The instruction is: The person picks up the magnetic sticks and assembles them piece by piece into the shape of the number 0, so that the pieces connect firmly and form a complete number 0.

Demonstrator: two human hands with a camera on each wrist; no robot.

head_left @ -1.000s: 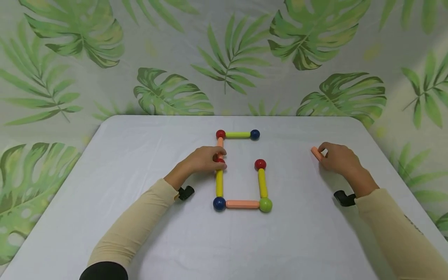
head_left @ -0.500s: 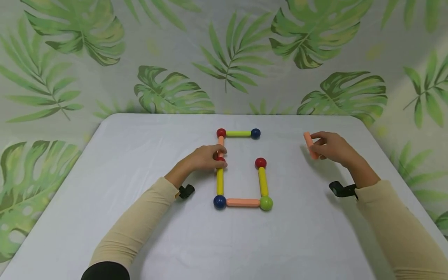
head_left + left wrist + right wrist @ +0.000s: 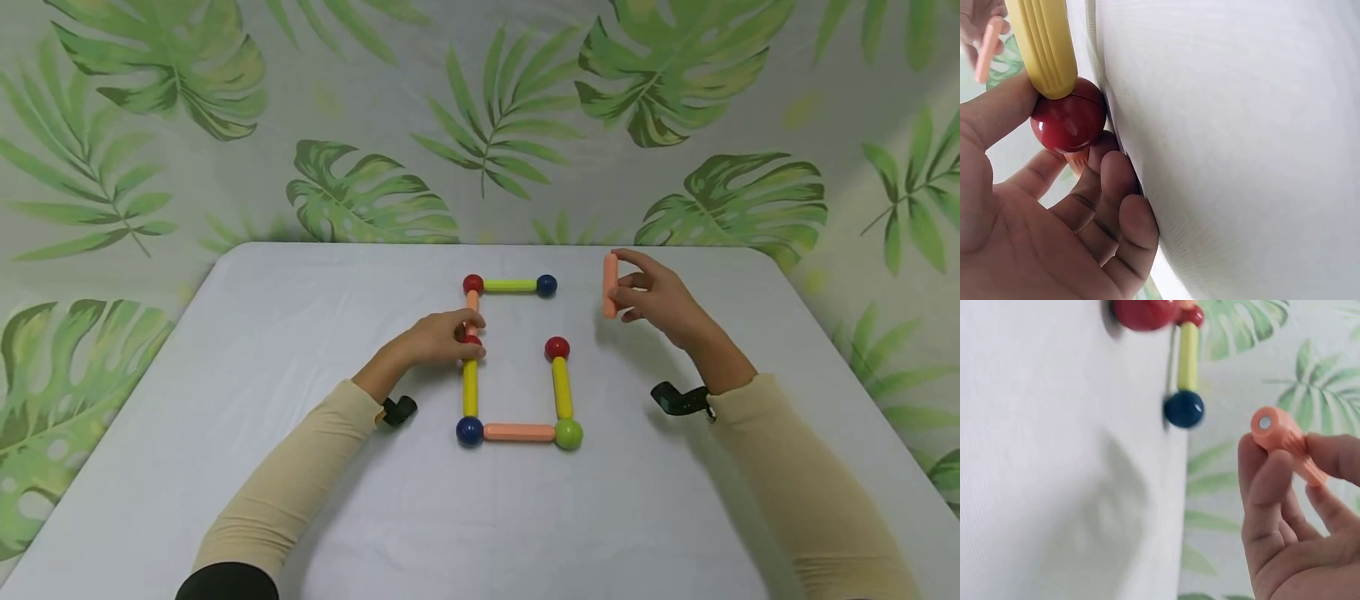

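In the head view my left hand (image 3: pixel 437 338) holds the red ball (image 3: pixel 1069 122) halfway up the left side of a stick-and-ball figure on the table. A yellow stick (image 3: pixel 1044 47) joins that ball, and a peach stick (image 3: pixel 472 302) runs from it to a far red ball (image 3: pixel 472 285). My right hand (image 3: pixel 660 300) pinches a loose peach magnetic stick (image 3: pixel 611 286) above the table, right of the figure. A silvery magnet shows in that stick's end in the right wrist view. Nearest to it are a dark blue ball (image 3: pixel 547 286) and another red ball (image 3: pixel 557 348).
A lime stick (image 3: pixel 510 286) joins the far red and blue balls. Nearer, a blue ball (image 3: pixel 469 432), a peach stick (image 3: pixel 519 432), a green ball (image 3: pixel 568 433) and a yellow stick (image 3: pixel 562 388) complete the outline. White cloth covers the table (image 3: pixel 337 508); a leaf-print curtain (image 3: pixel 510 225) hangs behind.
My right hand has lifted the peach stick off the table and carried it left towards the figure, turning it more upright in the head view. My left hand stays on the red ball.
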